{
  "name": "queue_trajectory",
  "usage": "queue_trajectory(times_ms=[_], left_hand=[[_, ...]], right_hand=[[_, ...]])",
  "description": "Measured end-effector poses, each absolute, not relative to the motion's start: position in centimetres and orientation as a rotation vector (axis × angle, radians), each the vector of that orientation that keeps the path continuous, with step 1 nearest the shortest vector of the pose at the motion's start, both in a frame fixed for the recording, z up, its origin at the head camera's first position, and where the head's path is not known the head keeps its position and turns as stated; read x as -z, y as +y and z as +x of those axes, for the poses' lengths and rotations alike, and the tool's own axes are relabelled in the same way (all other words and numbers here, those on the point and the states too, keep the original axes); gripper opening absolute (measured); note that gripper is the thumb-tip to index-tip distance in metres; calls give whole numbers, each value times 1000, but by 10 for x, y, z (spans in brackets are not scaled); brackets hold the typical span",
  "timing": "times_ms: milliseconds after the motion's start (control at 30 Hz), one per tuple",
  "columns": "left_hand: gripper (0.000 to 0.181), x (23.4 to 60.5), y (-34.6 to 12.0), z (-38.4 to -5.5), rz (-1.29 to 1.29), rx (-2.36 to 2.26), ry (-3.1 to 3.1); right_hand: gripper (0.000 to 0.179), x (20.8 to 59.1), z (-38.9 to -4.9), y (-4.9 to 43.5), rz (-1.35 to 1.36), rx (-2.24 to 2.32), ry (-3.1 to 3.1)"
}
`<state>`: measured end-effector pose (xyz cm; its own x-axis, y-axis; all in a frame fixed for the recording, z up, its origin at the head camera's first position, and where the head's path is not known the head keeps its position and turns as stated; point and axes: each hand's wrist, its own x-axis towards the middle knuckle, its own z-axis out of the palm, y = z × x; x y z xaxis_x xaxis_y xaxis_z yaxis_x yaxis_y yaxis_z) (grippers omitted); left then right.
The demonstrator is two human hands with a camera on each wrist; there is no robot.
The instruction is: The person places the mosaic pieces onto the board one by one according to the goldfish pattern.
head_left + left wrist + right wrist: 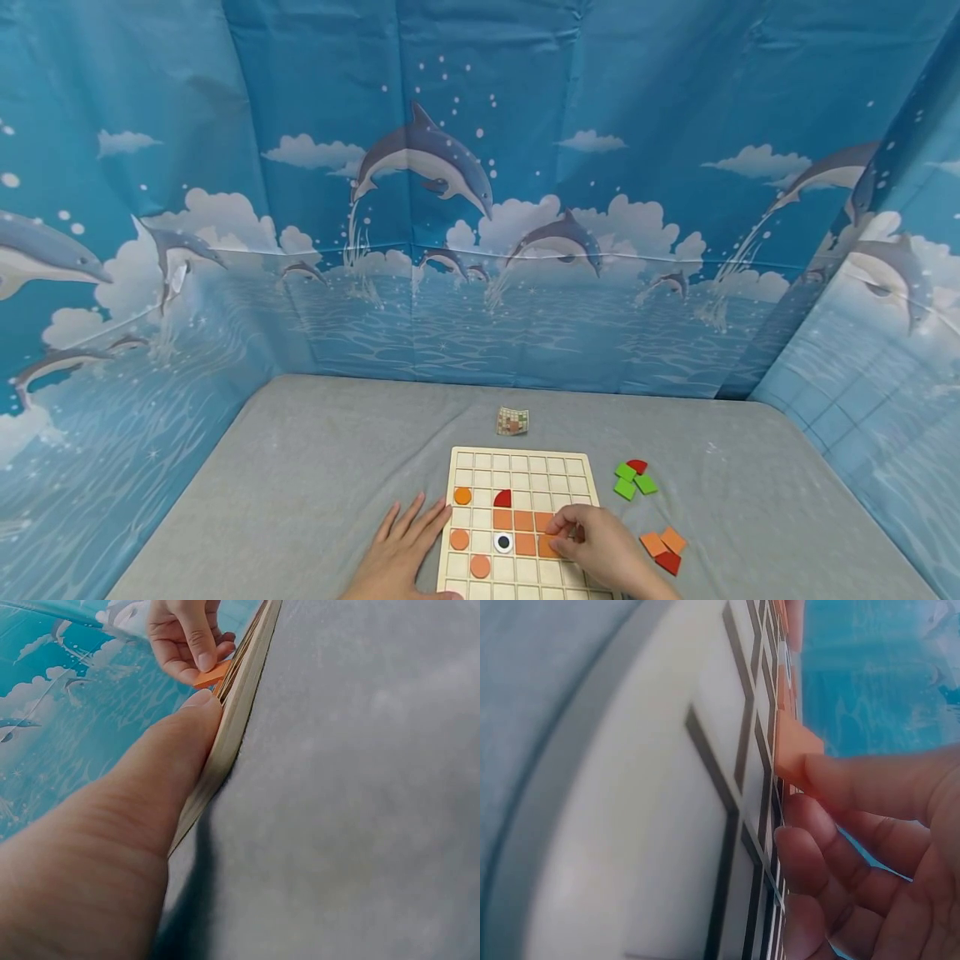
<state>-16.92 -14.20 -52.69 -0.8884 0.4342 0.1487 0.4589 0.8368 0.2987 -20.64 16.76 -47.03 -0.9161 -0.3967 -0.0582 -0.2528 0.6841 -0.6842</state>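
Note:
A cream grid board (551, 462) lies on the grey cloth. My right hand (596, 543) pinches an orange square tile (793, 746) between thumb and fingers, at the board's right part. The tile stands tilted against the grid in the right wrist view. Beside it are orange squares (526, 544) set in cells, a white disc with a black centre (503, 542) and a red quarter-circle (503, 499). Round orange pieces (459, 539) sit at the board's left. My left hand (401, 550) rests with spread fingers at the left edge, its thumb touching the board's near side.
Right of the board lie green tiles (626, 488) with a red quarter-circle (637, 466). Nearer, loose orange squares (652, 545) lie against a dark red piece (668, 562). A small patterned card (513, 421) is behind the board. A dolphin-print curtain (480, 333) surrounds the table.

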Motion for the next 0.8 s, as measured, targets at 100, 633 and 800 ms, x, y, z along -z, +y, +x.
queue_trajectory(times_ms=[100,633,800], left_hand=[[99,527,-142,-169,-716,503,-2937],[99,526,-142,-169,-711,514,-2940],[99,527,-142,-170,-712,507,-2938]], right_hand=[[9,470,-207,167,-516,1013,2730],[14,471,-207,164,-474,955,2781],[15,470,-207,162,-458,955,2777]])
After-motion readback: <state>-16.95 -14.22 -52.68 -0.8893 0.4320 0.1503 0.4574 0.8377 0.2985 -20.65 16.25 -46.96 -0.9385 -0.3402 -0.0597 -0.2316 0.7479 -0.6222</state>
